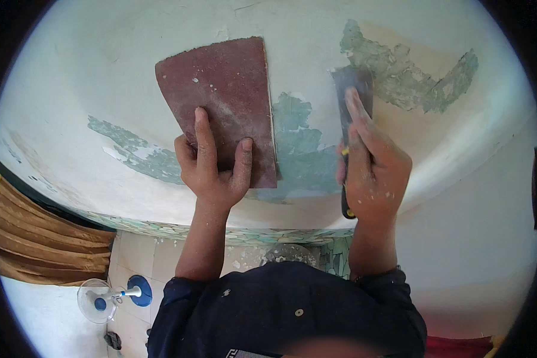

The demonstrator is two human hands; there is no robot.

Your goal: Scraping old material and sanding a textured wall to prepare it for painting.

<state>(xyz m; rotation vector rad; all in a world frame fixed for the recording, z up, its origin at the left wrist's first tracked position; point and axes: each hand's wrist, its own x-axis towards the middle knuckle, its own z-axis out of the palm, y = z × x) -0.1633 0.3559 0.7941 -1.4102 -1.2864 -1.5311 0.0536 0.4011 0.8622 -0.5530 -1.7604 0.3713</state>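
A reddish-brown sheet of sandpaper (227,77), dusted with white, lies against the pale wall (304,36). My left hand (212,179) grips its lower part, with thumb and index finger on the face and the other fingers curled by the left edge. To the right, my right hand (379,179) is closed around the dark handle of a putty knife (364,76). An extended finger presses along the blade, whose tip touches the wall beside a flaking grey-green patch (400,77). Another bare green patch (307,149) shows between my hands. White dust marks both hands.
A third peeled strip (131,143) runs left of the sandpaper. Green mosaic tile (244,237) borders the wall's base. Pale chips lie on the tiled floor (179,253). A brown curtain (48,232) hangs at left, with a blue-and-white standing fan (98,301) below it.
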